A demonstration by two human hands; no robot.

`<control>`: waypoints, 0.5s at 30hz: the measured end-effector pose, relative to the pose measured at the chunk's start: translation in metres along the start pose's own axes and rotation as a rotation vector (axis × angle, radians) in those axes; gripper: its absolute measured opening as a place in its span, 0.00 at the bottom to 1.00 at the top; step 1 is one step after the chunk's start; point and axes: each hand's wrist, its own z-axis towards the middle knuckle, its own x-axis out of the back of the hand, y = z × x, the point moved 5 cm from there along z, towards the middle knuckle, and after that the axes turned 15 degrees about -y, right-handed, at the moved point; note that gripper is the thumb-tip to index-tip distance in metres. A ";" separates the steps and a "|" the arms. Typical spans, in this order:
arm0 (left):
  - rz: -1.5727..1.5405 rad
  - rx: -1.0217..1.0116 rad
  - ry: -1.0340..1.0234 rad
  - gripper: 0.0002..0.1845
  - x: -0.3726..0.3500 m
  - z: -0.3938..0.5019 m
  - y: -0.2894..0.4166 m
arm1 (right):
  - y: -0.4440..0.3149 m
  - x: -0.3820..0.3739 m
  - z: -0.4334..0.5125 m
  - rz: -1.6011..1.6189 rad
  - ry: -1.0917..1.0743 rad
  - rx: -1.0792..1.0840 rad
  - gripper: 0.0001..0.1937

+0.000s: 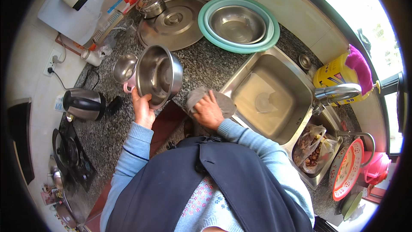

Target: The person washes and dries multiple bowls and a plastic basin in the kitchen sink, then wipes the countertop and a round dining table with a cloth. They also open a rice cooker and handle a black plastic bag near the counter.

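Observation:
My left hand (143, 109) grips the rim of a stainless steel bowl (159, 75), which it holds tilted on its side above the granite countertop (199, 67). Just left of that bowl is a smaller metal bowl (125, 68), with a pink cup handle (128, 87) showing below it; how they sit together I cannot tell. My right hand (209, 111) lies spread on a grey cloth (225, 103) at the counter's front edge, beside the sink. Whether its fingers grip the cloth is unclear.
A sink basin (267, 100) holds cloudy water; a smaller basin holds a plastic bag of scraps (312, 149). Behind are nested basins (275, 35) and a large metal lid (190, 35). An electric kettle (84, 103) stands left. The faucet (338, 91) is at right, near a yellow container (331, 71).

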 end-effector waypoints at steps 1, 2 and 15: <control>-0.022 0.026 -0.011 0.31 0.004 0.014 0.000 | -0.006 -0.005 0.024 -0.054 -0.268 -0.042 0.25; -0.042 0.024 -0.045 0.31 0.007 0.027 0.002 | -0.011 -0.007 0.049 -0.044 -0.279 0.004 0.26; 0.006 0.047 -0.434 0.36 -0.114 0.153 0.061 | 0.085 0.059 0.105 -0.136 0.188 -0.678 0.28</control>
